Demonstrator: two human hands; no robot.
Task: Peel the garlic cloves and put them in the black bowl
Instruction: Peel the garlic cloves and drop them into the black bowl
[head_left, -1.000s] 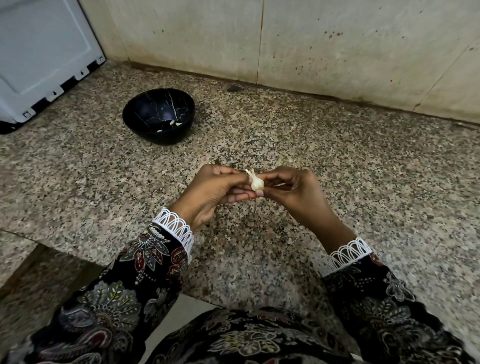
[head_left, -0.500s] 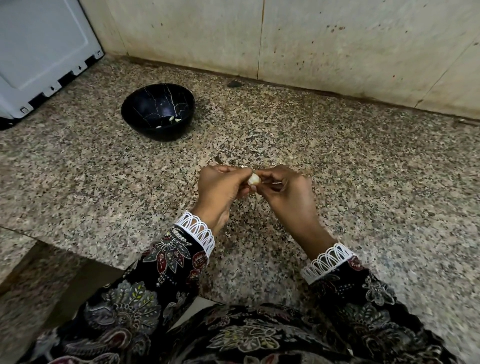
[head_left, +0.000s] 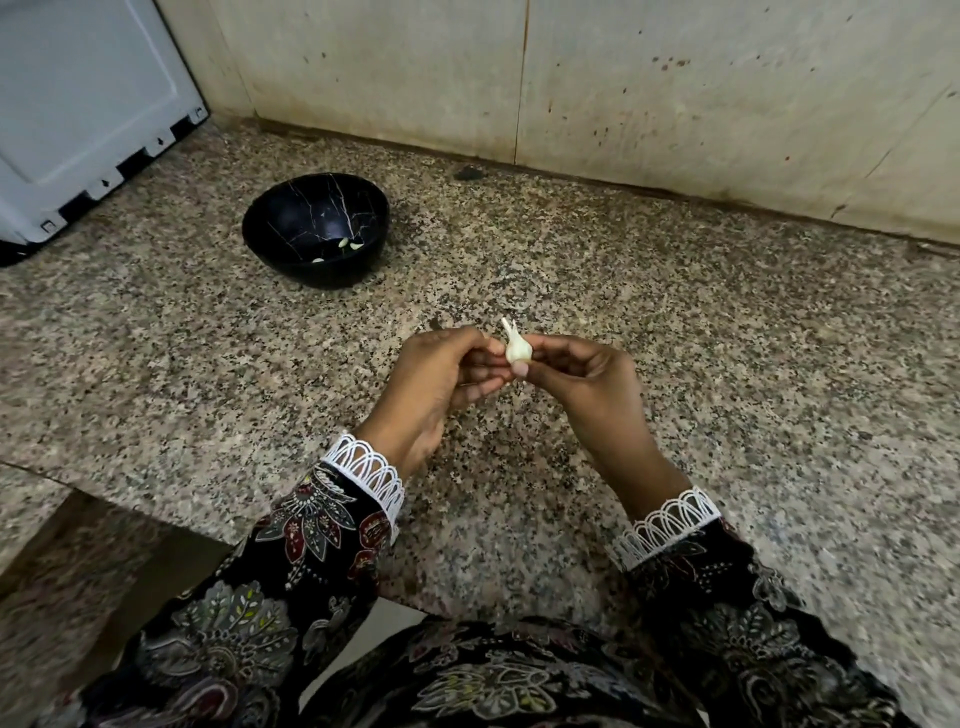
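Garlic clove (head_left: 517, 349): lower part hiding behind my right hand (head_left: 587, 384) fingers, which are pinching it; my left hand (head_left: 441, 384) fingers are curling alongside, contact unclear.

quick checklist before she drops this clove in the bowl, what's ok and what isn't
1. Clove held: ok. The right hand pinches the garlic clove; the left hand touches it from the other side.
2. Clove peeled: not ok. A papery tail still sticks up from its top.
3. Black bowl upright and open: ok, on the counter ahead and to the left.
4. Room in the bowl: ok, only a few peeled cloves lie at the bottom.
5. Path to the bowl: ok, nothing stands between.
6. Firmness of the grip: cannot tell.
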